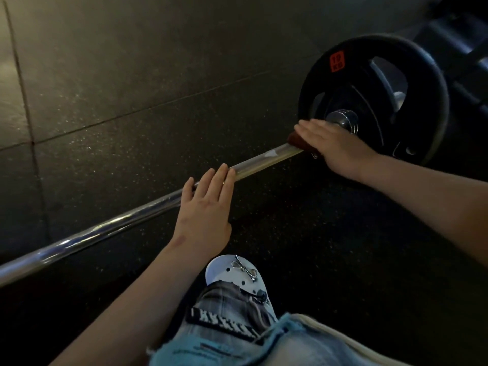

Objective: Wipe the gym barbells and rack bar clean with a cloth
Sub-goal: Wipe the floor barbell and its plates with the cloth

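A chrome barbell lies on the dark floor, running from the lower left up to a black weight plate with a red 10 kg label at the upper right. My right hand lies flat with straight fingers on a dark brown cloth, pressing it onto the bar just beside the plate's collar. My left hand rests on the bar's middle with straight fingers laid over it. Most of the cloth is hidden under my right hand.
The floor is dark speckled rubber tiles with visible seams. Dark gym equipment stands behind the plate at the top right. My white shoe and jeans-clad knee are just in front of the bar.
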